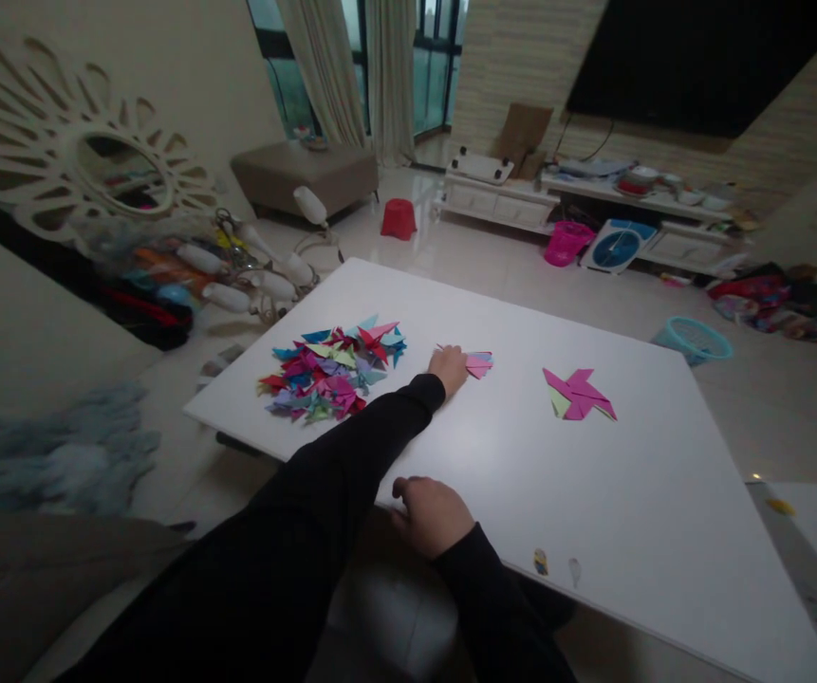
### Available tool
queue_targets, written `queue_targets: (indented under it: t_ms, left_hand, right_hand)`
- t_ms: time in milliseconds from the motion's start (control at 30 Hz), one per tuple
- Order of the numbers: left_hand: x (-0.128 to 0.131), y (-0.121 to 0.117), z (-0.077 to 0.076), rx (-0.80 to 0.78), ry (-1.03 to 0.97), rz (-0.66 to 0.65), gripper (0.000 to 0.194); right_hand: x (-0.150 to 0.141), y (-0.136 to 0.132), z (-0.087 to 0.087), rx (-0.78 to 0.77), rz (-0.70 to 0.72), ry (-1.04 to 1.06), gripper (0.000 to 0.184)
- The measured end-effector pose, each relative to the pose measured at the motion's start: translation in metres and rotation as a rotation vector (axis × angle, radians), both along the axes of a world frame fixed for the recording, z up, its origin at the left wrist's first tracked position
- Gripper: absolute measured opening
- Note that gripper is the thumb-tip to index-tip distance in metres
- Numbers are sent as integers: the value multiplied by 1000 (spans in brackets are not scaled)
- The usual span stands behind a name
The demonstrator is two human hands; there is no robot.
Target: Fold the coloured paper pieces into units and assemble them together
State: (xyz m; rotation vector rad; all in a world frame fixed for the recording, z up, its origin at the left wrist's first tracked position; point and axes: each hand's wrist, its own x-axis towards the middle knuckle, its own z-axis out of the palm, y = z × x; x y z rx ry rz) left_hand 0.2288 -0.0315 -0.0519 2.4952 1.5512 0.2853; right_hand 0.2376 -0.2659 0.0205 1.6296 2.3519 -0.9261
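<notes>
My left hand [449, 368] reaches far across the white table [636, 493], its fingers closed on a small folded pink paper piece [480, 363] that sticks out to its right. To the left of that hand lies a heap of several coloured folded paper pieces [333, 370]. To its right, an assembled pink paper shape with a yellow-green part [579, 395] lies flat. My right hand [431, 513] rests on the table's near edge with curled fingers, and nothing shows in it.
Two small stickers or scraps [540, 562] lie near the table's front edge. On the floor beyond are a red stool [398, 218], a pink bucket [567, 242], a teal basket [693, 339] and a low TV cabinet [500, 194]. Cluttered bottles and bags [237, 275] sit left of the table.
</notes>
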Motion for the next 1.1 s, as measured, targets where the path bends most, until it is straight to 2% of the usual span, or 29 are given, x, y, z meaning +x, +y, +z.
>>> queue_targets:
  t_ms: [100, 167, 267, 333, 400, 433, 500, 567, 633, 733, 900, 1000, 1100]
  left_hand:
    - [-27, 1, 19, 17, -13, -9, 26]
    - [-60, 9, 35, 29, -18, 0, 25]
    - [-131, 29, 58, 59, -18, 72, 27]
    - [-188, 43, 70, 51, -25, 205, 26]
    - [-245, 52, 76, -53, -42, 386, 27]
    - [-271, 53, 77, -87, -36, 431, 27]
    - [-315, 48, 76, -156, -18, 483, 24]
    - [-345, 38, 71, -278, 4, 485, 20]
    - [-361, 26, 63, -375, 18, 445, 18]
    - [-367, 15, 48, -451, 29, 387, 20]
    - [-352, 13, 28, -317, 87, 336, 24]
    - [-343, 16, 29, -284, 115, 332, 18]
    - [-341, 16, 43, -266, 143, 330, 17]
  right_hand:
    - [-5, 1, 1, -5, 10, -10, 32]
    - [-7, 2, 2, -9, 11, -13, 32]
    - [-8, 2, 2, -11, 10, -16, 32]
    - [-8, 2, 1, -4, 13, -18, 32]
    - [-8, 2, 0, 2, 16, -18, 32]
    - [-7, 2, 0, 2, 17, -19, 32]
    - [-7, 2, 0, 0, 16, -18, 33]
    - [-7, 2, 0, -4, 13, -17, 33]
    - [-7, 3, 0, -6, 10, -20, 33]
    - [-7, 3, 1, -14, 9, -25, 33]
    - [-8, 2, 3, -9, 13, -30, 32]
    - [-7, 0, 4, -11, 10, -30, 32]
    - [-4, -1, 6, 2, 6, -20, 32]
